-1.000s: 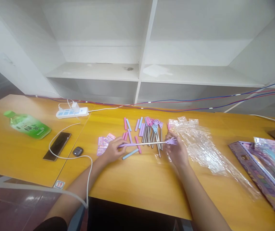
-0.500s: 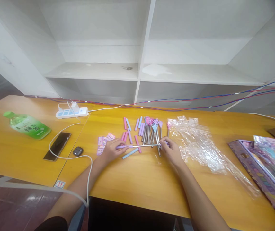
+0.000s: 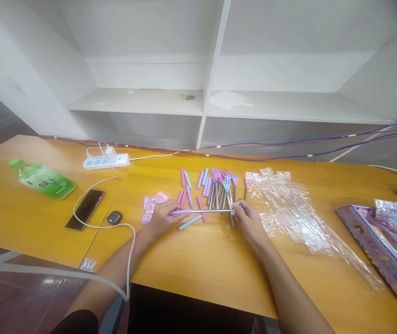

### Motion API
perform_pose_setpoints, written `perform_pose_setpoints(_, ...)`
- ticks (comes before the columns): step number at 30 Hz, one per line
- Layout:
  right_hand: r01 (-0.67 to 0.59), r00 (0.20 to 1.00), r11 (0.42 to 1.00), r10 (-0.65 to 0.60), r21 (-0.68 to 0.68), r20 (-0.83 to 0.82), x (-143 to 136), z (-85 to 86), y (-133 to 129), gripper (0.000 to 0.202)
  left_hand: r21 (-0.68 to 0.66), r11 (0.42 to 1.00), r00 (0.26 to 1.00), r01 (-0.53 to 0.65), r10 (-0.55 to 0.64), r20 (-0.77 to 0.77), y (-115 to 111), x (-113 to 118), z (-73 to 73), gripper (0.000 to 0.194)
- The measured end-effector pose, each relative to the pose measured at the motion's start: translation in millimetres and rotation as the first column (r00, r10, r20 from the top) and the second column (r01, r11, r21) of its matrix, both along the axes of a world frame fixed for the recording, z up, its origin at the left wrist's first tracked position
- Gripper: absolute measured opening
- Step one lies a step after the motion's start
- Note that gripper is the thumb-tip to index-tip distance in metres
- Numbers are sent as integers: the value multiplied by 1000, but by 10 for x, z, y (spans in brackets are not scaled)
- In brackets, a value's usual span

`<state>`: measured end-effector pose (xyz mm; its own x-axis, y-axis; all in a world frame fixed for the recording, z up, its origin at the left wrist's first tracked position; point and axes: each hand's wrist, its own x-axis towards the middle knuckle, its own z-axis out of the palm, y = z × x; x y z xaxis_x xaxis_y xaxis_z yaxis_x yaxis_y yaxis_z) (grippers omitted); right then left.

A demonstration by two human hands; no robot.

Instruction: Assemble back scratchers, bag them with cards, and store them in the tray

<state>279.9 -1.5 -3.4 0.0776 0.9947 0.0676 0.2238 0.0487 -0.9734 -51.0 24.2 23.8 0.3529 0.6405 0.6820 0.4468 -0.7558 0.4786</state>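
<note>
Our left hand [image 3: 163,217] grasps purple handle [image 3: 183,212] of metal rod [image 3: 214,211], right hand [image 3: 250,221] its other end. We judge rod light, stiff, slick; handle grips best.

The held back scratcher [image 3: 205,211] has a lilac handle [image 3: 183,212] and silver rod [image 3: 214,211], loose tubular sleeves [image 3: 189,196] are pink, lilac and light blue, the surface [image 3: 198,264] orange-yellow, the tea bottle [image 3: 47,181] green.

Free room: bare yellow wooden worktop [image 3: 201,264], from near edge towards the lilac-handled metal rod [image 3: 212,211] spanning left hand [image 3: 163,217] to right hand [image 3: 250,221] | Rear edge: closed off by white panelled shelving [image 3: 136,102] | Towards right edge: crumpled transparent plastic sleeves [image 3: 296,218], then purple printed box [image 3: 368,250] | Towards left edge: looped white cable [image 3: 128,225]
</note>
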Motion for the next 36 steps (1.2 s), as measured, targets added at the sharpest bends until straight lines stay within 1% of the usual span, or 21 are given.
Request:
perform_pose_setpoints(6, 17, 1000, 1000, -17, 0, 22, -18, 24, -8, 43, -14, 1000, 1000, -2, 2, 0, -3, -9, -31, 18)
perform_pose_setpoints(11, -6, 1000, 1000, 7, -23, 19, 3, 74, -19, 39, -55, 999, 1000, -1, 0, -23, -29, -13, -36, 19)
perform_pose_setpoints(15, -16, 994, 1000, 14, 12, 109, 57, 141, -19, 42, -101, 994, 996, 37, -45, -76, -59, 14, -20, 23)
perform_pose_setpoints(21, 7, 995, 1000, -7, 2, 102, 21, 183, -33, 41, -115, 993, 1000, -11, 10, -11, -96, 101, -62, 22)
perform_pose_setpoints(25, 1, 987, 1000, -6, 31, 162, -34, 157, -40, 41, -148, 989, 1000, -16, 16, 0, -102, 131, -77, 23)
perform_pose_setpoints(29, -10, 984, 999, 2, 41, 180, -73, 133, -45, 42, -165, 986, 1000, -19, 20, 8, -109, 153, -97, 23)
perform_pose_setpoints(33, -19, 982, 998, 8, 53, 189, -120, 149, -59, 41, -188, 982, 999, -34, 37, 11, -128, 176, -114, 25)
perform_pose_setpoints(36, -11, 977, 997, -6, 79, 213, -184, 175, -80, 41, -187, 982, 999, -32, 38, 27, -148, 197, -98, 28)
